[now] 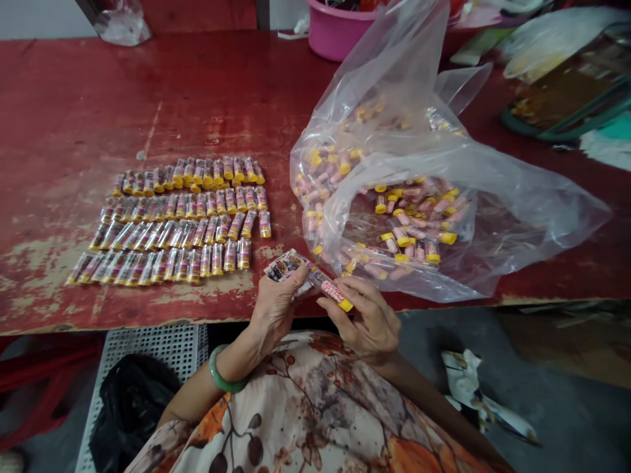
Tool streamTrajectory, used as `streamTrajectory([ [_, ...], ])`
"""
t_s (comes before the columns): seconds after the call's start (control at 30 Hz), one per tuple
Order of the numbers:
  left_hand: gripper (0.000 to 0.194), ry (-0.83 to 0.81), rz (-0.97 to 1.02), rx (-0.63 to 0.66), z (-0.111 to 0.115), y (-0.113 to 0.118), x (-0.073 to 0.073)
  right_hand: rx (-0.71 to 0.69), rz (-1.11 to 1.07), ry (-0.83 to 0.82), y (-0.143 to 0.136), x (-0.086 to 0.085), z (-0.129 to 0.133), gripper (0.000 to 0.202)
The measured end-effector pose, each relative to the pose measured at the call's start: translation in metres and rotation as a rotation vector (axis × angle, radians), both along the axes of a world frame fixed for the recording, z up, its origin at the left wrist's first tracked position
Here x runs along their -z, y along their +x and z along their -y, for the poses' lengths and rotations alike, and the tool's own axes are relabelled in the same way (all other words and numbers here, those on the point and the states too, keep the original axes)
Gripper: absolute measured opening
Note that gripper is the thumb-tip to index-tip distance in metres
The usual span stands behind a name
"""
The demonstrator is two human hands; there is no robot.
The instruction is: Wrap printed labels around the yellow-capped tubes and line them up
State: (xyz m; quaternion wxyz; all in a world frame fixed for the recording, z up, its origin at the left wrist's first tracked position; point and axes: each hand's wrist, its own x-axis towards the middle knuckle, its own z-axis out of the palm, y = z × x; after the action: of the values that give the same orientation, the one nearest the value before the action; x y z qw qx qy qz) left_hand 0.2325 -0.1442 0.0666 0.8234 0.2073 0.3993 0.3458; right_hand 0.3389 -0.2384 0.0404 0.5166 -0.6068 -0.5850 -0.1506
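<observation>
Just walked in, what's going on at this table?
One person at a red table. The left hand holds printed slips; the right hand grips a tube near its yellow cap. Four rows of tubes lie to the left; more tubes lie loose in the open clear bag at right.

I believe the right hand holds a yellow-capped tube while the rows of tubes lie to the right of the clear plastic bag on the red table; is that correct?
Not quite: the rows of tubes lie left of the clear bag on the red table, as the head view shows; the right hand does hold a yellow-capped tube.
</observation>
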Motion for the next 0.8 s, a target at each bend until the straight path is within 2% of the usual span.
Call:
streamTrajectory([
  [0.07, 0.032, 0.035, 0.008, -0.036, -0.001, -0.001, 0.000, -0.070, -0.042, -0.060, 0.000, -0.001, 0.000, 0.054],
  [0.17, 0.034, 0.047, 0.018, -0.050, -0.004, -0.002, -0.001, -0.312, -0.159, -0.231, 0.003, -0.006, 0.002, 0.046],
  [0.23, 0.035, 0.036, 0.025, -0.036, -0.005, -0.003, -0.002, -0.387, -0.187, -0.283, 0.004, -0.010, 0.002, 0.046],
  [0.47, 0.033, 0.035, 0.033, 0.055, 0.001, -0.007, -0.005, -0.192, -0.182, -0.146, 0.001, -0.016, -0.009, 0.036],
  [0.57, 0.031, 0.048, 0.043, 0.095, 0.005, -0.007, -0.006, -0.195, -0.293, -0.106, -0.002, -0.020, -0.017, 0.028],
  [0.67, 0.031, 0.056, 0.016, 0.080, 0.008, -0.007, -0.007, -0.203, -0.409, -0.109, -0.004, -0.023, -0.022, 0.020],
  [0.8, 0.028, 0.078, 0.014, 0.061, 0.009, -0.006, -0.007, -0.228, -0.425, -0.145, -0.001, -0.022, -0.022, 0.017],
])
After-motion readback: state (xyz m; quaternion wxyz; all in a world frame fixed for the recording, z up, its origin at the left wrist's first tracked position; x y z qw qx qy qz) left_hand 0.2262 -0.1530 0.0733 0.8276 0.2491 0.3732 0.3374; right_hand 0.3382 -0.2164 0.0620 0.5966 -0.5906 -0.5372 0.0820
